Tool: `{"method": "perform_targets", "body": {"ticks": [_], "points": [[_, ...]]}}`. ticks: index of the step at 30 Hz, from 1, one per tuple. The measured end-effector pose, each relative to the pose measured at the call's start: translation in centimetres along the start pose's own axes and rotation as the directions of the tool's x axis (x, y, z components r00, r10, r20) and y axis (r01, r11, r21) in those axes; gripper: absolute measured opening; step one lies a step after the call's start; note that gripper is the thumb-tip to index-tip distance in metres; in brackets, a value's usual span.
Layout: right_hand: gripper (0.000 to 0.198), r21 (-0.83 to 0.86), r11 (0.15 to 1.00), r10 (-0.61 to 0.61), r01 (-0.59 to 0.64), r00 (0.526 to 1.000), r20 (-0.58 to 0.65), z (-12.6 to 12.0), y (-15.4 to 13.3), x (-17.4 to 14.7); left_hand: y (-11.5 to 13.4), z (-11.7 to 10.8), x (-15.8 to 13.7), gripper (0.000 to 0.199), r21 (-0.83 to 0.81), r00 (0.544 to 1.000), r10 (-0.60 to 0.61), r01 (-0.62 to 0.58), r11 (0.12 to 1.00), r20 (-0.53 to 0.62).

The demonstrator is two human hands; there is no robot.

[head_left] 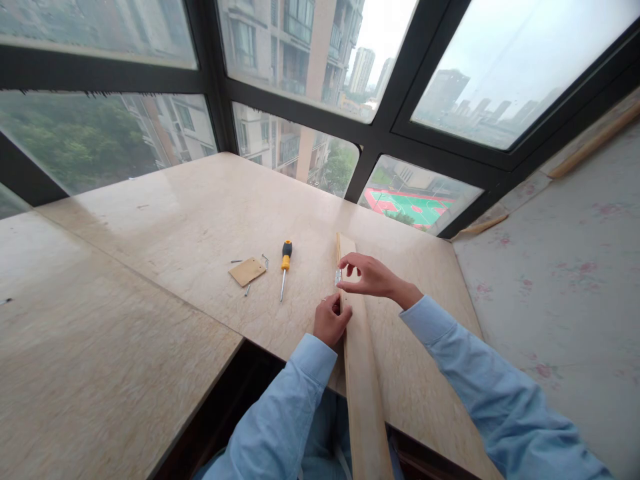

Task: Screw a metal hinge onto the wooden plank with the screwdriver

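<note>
A long pale wooden board point(364, 373) runs from my lap over the edge of the stone counter. My left hand point(331, 321) is closed around the board's left edge, thumb on its top face. Just beyond it, my right hand point(373, 275) has thumb and index finger at the two ends of a small silvery metal plate point(338, 277), against the board's left edge. The plate's exact kind is too small to tell. Left of the hands lies a screwdriver point(285, 261) with a yellow and black handle, its tip towards me.
A small tan square piece point(247, 271) with holes lies left of the screwdriver, several screws point(247, 291) around it. The beige counter point(175, 220) ends at a dark gap point(240, 387) near my lap. Dark-framed windows point(370, 150) stand behind; a papered wall point(555, 280) is at right.
</note>
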State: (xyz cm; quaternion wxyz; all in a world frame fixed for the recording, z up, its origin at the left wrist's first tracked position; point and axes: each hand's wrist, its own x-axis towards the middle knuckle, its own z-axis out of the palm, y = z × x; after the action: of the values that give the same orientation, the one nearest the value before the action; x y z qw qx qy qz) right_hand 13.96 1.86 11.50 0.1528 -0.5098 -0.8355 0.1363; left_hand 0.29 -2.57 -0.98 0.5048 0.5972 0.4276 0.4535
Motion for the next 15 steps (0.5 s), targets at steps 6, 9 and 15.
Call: {"method": "perform_targets", "body": {"ticks": [6,9,15], "points": [[0.030,0.003,0.999,-0.040,0.040,0.998,0.044,0.7,-1.8,3.6,-0.2,0.1,-0.1,0.007,0.068,0.999,-0.006,0.008,0.998,-0.034],[0.029,0.028,0.998,-0.059,0.057,0.996,0.069,1.7,-2.7,6.5,-0.3,0.2,-0.1,0.007,0.051,0.999,-0.010,0.012,0.999,-0.038],[0.027,-0.093,0.990,-0.096,0.110,0.985,0.145,4.2,-5.7,12.9,-0.5,0.4,-0.3,0.007,0.048,0.998,-0.043,0.045,0.998,-0.045]]}}
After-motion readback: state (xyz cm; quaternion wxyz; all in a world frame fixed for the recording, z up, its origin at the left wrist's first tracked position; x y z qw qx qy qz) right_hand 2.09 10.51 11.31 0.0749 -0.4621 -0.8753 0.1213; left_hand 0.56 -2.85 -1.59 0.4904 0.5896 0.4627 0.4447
